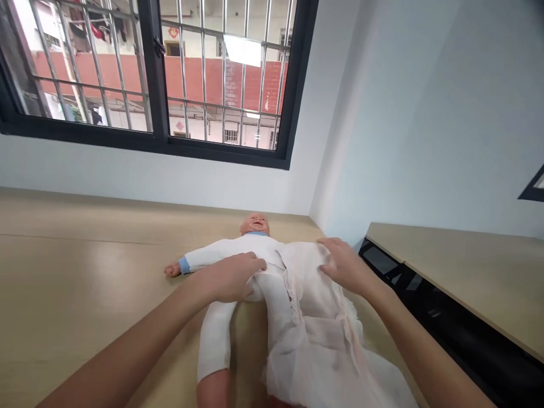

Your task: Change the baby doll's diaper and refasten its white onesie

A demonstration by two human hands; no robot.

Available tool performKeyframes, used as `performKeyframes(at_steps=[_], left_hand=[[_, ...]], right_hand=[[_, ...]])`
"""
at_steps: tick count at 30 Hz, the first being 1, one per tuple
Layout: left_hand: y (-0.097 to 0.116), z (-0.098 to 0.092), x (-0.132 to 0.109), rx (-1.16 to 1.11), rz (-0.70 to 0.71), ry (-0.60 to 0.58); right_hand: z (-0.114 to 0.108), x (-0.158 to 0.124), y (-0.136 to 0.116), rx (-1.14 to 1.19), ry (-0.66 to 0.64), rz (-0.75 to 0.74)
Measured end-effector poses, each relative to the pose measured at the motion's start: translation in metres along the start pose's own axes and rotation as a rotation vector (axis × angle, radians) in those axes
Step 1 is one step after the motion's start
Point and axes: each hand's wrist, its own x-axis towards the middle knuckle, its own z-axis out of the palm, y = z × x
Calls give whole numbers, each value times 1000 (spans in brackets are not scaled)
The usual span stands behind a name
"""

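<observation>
A baby doll [254, 225] in a white suit with blue cuffs lies on its back on a light wooden table [85, 272], head toward the window. A thin white cloth [314, 317] covers its belly and right side and trails toward me. My left hand [232, 276] rests on the doll's waist, fingers curled and pinching the cloth's edge. My right hand [342, 263] lies on the cloth's upper part, fingers bent and gripping the fabric.
A barred window [157, 73] fills the wall behind the table. A white wall corner stands just right of the doll's head. To the right, across a dark gap [425, 300], is another wooden surface [476, 266].
</observation>
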Motion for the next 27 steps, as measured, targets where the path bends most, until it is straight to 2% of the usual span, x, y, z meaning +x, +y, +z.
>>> performKeyframes(at_steps=[1, 2, 4, 6, 9, 11, 13, 14, 16, 18, 20, 22, 25, 27], left_hand=[[1, 0, -1, -22, 18, 7], [3, -1, -1, -42, 38, 10], [7, -2, 1, -68, 85, -1], [7, -1, 6, -61, 122, -7], [1, 7, 13, -49, 126, 16], [-4, 13, 17, -58, 126, 47], [-7, 19, 20, -70, 136, 76], [-7, 22, 21, -71, 140, 89], [-6, 27, 24, -58, 140, 126], [-5, 33, 28, -51, 124, 166], [-5, 38, 31, -59, 104, 208], [-6, 44, 33, -73, 98, 232], [-12, 47, 35, -84, 144, 244], [-16, 45, 35, -92, 198, 222]], right_hand=[[-5, -24, -4, -24, 117, 57], [-7, -51, -9, -6, 141, 86], [-4, -104, -21, 60, 13, 40], [8, -146, -32, 110, -177, -24], [25, -174, -39, 164, -320, 98], [24, -166, -37, 217, -285, 229], [13, -141, -30, 258, -165, 299], [7, -121, -25, 258, -88, 290], [-3, -75, -15, 255, -4, 172], [-3, -25, -6, 277, -23, 94], [7, 18, 0, 287, -110, 151], [21, 46, 0, 347, -255, 207], [24, 48, -8, 349, -361, 178], [2, 23, -10, 324, -333, 137]])
